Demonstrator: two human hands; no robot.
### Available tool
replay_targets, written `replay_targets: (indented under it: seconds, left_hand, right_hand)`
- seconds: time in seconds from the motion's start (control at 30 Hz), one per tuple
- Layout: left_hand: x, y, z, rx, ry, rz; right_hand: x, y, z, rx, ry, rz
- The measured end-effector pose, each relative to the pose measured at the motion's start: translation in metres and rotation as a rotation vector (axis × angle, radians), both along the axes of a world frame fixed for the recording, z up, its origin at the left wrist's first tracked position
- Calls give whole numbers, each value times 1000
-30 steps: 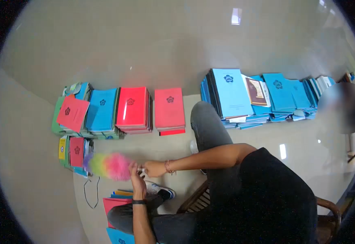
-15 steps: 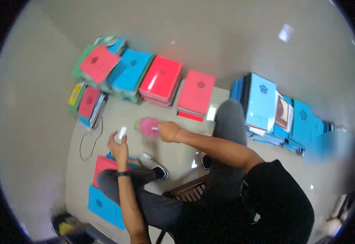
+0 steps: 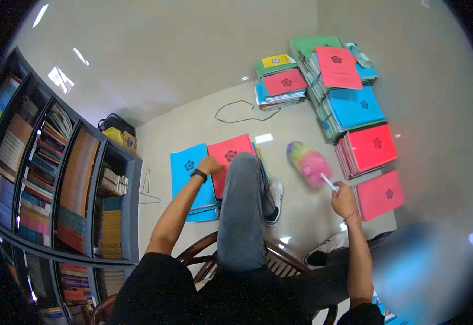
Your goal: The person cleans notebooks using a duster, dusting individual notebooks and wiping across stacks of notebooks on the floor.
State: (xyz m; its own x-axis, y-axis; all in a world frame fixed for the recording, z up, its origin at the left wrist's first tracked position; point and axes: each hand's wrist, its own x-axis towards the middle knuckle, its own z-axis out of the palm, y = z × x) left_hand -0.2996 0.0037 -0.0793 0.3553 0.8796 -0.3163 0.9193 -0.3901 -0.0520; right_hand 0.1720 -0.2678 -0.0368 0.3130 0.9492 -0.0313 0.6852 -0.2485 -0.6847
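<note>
A fluffy pastel feather duster [image 3: 313, 167] with a white handle is in my right hand [image 3: 345, 201], its fingers closed round the handle. The multicoloured head hangs over the floor, left of the red booklet stacks. My left hand [image 3: 210, 164], with a dark wristband above it, is over the border between a blue-covered booklet stack [image 3: 188, 187] and a red-covered stack [image 3: 230, 145]. Its fingers point away and down and are mostly hidden. My raised knee covers part of the red stack.
Tied booklet stacks [image 3: 355, 108] in green, blue and red stand along the right, with a smaller stack [image 3: 284, 84] beside them. A dark cord [image 3: 235, 120] and a wire hanger [image 3: 148, 192] lie on the floor. A grey bookcase [image 3: 130, 216] fills the left. I sit on a wooden chair [image 3: 195, 246].
The view has swung left, bringing in the bookcase. My left hand has moved from open air to over the blue and red stacks. The duster stays in my right hand.
</note>
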Motion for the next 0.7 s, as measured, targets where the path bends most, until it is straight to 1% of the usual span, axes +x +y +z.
replay_targets:
  seconds: [0.07, 0.1, 0.13, 0.17, 0.2, 0.23, 0.3, 0.33, 0.4, 0.47, 0.53, 0.6, 0.67, 0.7]
  left_hand:
    - [-8, -16, -60, -309, 138, -26]
    - [-3, -33, -95, -306, 127, -19]
    - [4, -45, -131, -67, 142, 333]
    - [11, -57, -165, 200, 64, 683]
    - [28, -66, -165, 254, -78, 918]
    - [42, -65, -142, 176, -180, 1023]
    - [61, -60, -101, -7, -273, 1070]
    - [68, -61, -87, -53, -258, 1061]
    - [76, -63, -73, -75, -10, 913]
    - [81, -70, -75, -31, -59, 933]
    - [84, -72, -72, -24, 11, 906]
    - [82, -79, -69, -10, -33, 884]
    - [76, -75, -84, 173, -13, 838]
    - [73, -74, -89, 179, -14, 835]
  right_hand:
    - [0, 1, -10, 4, 0, 6]
    - [-1, 3, -12, 9, 8, 6]
    - [-2, 2, -10, 10, -2, 16]
    - [-5, 2, -9, -11, 7, 23]
    - [-5, -1, -7, -36, 15, 30]
    - [-6, -2, -9, -39, 4, 36]
    - [-5, -2, -16, -58, 4, 45]
    - [-2, -2, -17, -58, -6, 52]
    - [-6, -3, -12, -82, 15, 37]
    - [-6, -4, -18, -82, 10, 47]
    - [-4, -2, -24, -78, 7, 44]
    - [-3, -5, -31, -26, -20, 64]
    - [-7, -7, -24, -53, -34, 45]
    - [-7, -7, -25, -52, -38, 38]
